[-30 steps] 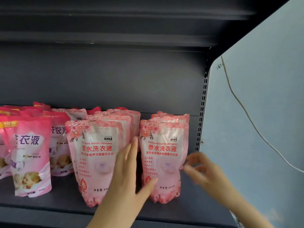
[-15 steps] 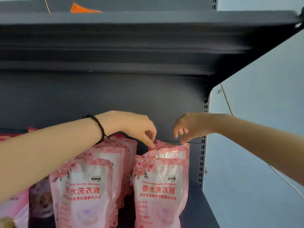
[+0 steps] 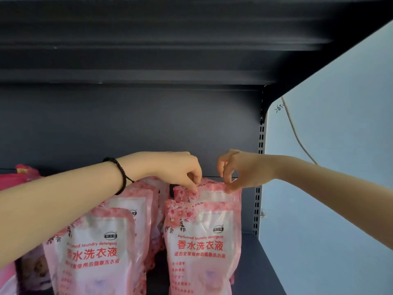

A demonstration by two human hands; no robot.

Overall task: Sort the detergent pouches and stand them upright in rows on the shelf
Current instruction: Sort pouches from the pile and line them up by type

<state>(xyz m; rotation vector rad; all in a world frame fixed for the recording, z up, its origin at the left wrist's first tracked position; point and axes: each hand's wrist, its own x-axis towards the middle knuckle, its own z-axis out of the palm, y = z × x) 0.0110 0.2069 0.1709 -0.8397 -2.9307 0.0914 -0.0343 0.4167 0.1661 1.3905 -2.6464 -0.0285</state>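
**Shelf nearly stocked.** Both hands reach to the back of the shelf [image 3: 262, 265], where pink detergent pouches stand in rows. The left hand [image 3: 178, 170] pinches the top left corner of the rear pouch [image 3: 212, 191] in the right-hand row with curled fingers. The right hand [image 3: 242, 170] pinches its top right corner between thumb and forefinger. The rear pouch stands upright just behind the front pouch [image 3: 204, 245], near the shelf's right end.

The job looks well advanced. The right-hand row is at least two deep. The left row [image 3: 95, 252] beside it holds three or more of the same floral pouches, upright and facing forward, with a narrow dark gap between the rows. What seems left is squaring up the rear pouch. At the far left, darker pouches [image 3: 23, 175] and a pouch of another design [image 3: 34, 271] are only partly in view, and whether they are sorted cannot be told.

The upper shelf [image 3: 148, 39] hangs overhead, and a slotted upright [image 3: 260, 167] marks the right edge. A cable [image 3: 297, 137] runs down the pale wall [image 3: 340, 188], and a black bracelet [image 3: 121, 177] circles the left wrist. The front pouch stands between the person and the rear one, so both arms pass over the rows. A careless tug could likely topple the pouches in front.
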